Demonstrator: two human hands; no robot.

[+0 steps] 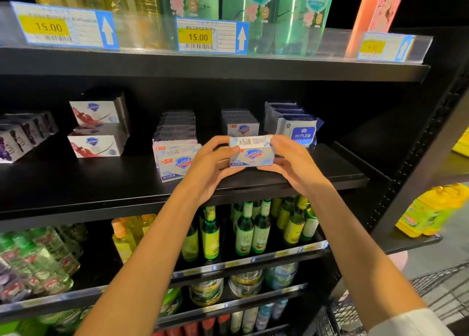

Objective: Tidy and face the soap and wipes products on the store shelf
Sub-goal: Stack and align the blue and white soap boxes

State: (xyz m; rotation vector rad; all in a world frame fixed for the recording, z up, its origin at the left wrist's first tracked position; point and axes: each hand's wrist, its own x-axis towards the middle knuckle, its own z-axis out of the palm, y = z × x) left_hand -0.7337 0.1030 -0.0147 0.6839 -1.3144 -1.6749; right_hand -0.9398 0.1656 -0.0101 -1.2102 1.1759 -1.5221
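From the head camera, the left hand (213, 164) and right hand (289, 161) each grasp one end of a white soap box (251, 151), held upright near the front edge of the black middle shelf (76, 183), its face reading "Safeguard". Bare shelf runs wide along the front lip to the left. Just left sits a row of soap boxes (175, 153) with the same shield logo; behind the held box stands another stack (241, 123). To the right, a wipes pack (300, 131) reads "99.9%". Farther left are red-printed soap boxes (97, 125). Above, price tags (198, 37) show "15.00".
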